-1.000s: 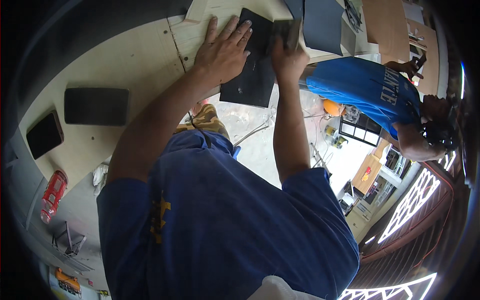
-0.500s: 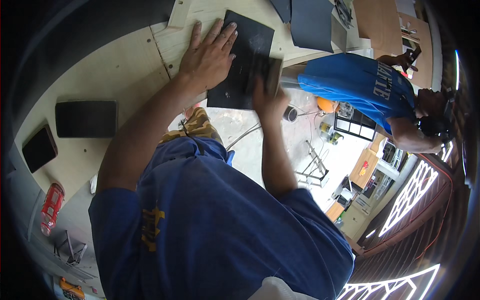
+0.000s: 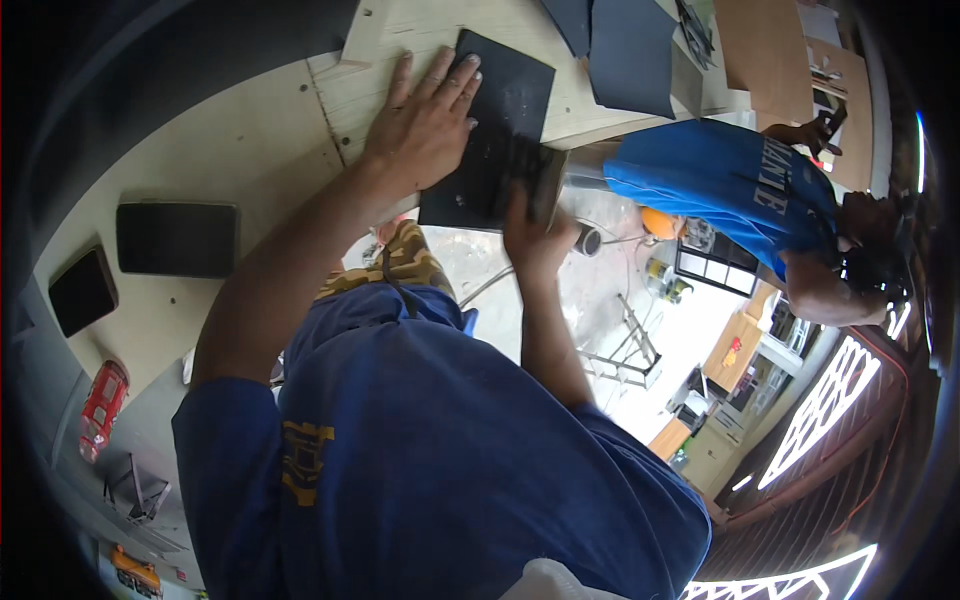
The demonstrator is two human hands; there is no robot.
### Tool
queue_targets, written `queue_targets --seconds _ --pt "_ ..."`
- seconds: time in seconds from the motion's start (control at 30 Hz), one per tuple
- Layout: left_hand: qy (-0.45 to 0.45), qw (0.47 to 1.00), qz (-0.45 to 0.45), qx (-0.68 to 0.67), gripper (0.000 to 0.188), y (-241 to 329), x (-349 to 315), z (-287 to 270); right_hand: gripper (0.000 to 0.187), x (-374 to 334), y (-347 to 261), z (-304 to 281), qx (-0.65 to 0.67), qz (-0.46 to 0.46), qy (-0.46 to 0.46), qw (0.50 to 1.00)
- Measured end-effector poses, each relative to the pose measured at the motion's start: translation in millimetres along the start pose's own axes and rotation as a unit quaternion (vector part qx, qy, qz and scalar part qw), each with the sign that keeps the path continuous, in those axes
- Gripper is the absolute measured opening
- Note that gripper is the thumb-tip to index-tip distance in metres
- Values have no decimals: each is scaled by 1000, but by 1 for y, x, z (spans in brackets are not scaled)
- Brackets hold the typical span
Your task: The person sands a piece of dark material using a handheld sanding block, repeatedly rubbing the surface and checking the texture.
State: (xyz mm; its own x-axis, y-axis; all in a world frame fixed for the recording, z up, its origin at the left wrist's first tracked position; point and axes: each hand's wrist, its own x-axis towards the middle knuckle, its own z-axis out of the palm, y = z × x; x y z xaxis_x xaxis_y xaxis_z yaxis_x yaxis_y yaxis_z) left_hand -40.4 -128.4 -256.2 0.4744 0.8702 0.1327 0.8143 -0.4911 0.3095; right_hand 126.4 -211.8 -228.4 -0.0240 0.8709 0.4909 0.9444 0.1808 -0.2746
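My left hand [image 3: 422,130] lies flat with fingers stretched out over the left edge of a black rectangular sheet [image 3: 508,85] on the wooden workbench. My right hand [image 3: 540,238] grips a small rectangular block [image 3: 549,182], dark with a light brown side, at the sheet's near right edge. Motion blurs the block and the fingers around it, so I cannot tell exactly how it meets the sheet. White dust marks speckle the black surface.
Dark sheets [image 3: 630,60] lie on the bench at the far right. Two phones [image 3: 178,240] rest on its left part, near a red bottle [image 3: 104,408]. A person in a blue shirt [image 3: 720,170] stands at the right. A metal stand [image 3: 630,350] is on the floor.
The bench and sheet sit slightly lower in view. My right hand and the block are still blurred at the sheet's near right edge; my left hand stays flat on it.
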Motion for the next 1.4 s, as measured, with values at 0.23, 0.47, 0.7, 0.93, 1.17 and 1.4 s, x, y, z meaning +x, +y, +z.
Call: queue_targets --seconds 0.23,0.47,0.7,0.93,1.17,1.4 --pt "43 999 12 9 53 0 6 1 9 132 23 -22 505 315 16 804" --pt "60 995 19 -83 41 40 55 -84 28 136 54 -118 704 227 76 668" --pt "55 835 102 -538 28 154 89 -174 27 130 64 -143 779 140 147 593" --pt "40 797 53 -600 16 179 104 -160 40 118 81 -160 742 138 186 630" --pt "68 789 52 -609 20 193 138 -168 35 89 94 -164 709 147 208 657" --pt "10 733 177 -657 30 210 149 -141 17 60 117 -176 916 153 113 353"
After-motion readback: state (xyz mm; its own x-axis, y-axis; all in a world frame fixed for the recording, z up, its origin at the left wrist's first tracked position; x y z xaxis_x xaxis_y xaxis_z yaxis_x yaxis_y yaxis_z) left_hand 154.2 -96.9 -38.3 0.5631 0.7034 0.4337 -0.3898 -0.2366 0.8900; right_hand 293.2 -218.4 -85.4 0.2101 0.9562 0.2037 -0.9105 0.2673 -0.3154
